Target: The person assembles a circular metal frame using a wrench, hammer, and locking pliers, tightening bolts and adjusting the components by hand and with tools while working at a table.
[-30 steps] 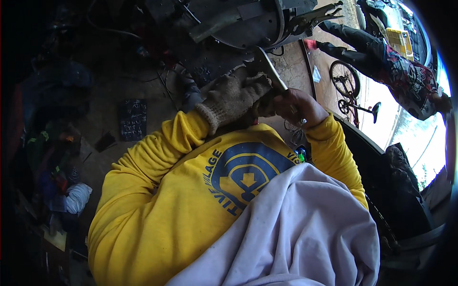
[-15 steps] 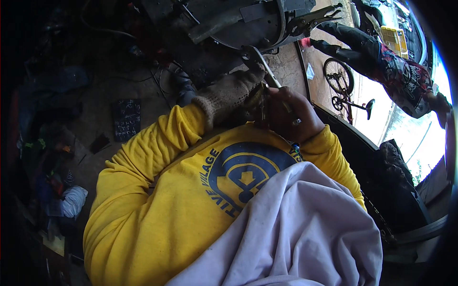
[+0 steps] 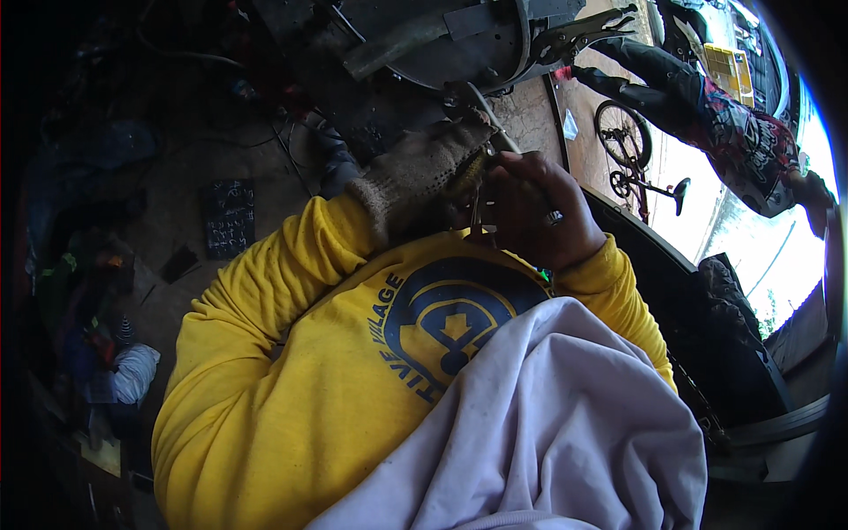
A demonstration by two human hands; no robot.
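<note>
In front of my chest my two hands are close together. My left hand [image 3: 424,168], in a worn brown knit glove, is closed; a yellowish edge and thin metal prongs [image 3: 478,208] show between the hands, but their kind is unclear. My bare right hand [image 3: 548,212] is wrapped round a long silver metal tool with a dark head [image 3: 502,132]. That tool slants from the dark head, past the left glove's fingertips, down through my right fist, where its shiny end sticks out. Shadow hides most of what lies between my palms.
Beyond my hands stands a dark round metal workpiece [image 3: 477,53], with locking pliers [image 3: 583,34] at its right edge. A bicycle [image 3: 629,150] and another person [image 3: 742,132] are at the right. A dark board with writing [image 3: 228,219] lies on the floor at left.
The silver tool has turned slightly in my right hand, and the metal prongs between my hands have tilted and dropped a little. My left glove has shifted slightly.
</note>
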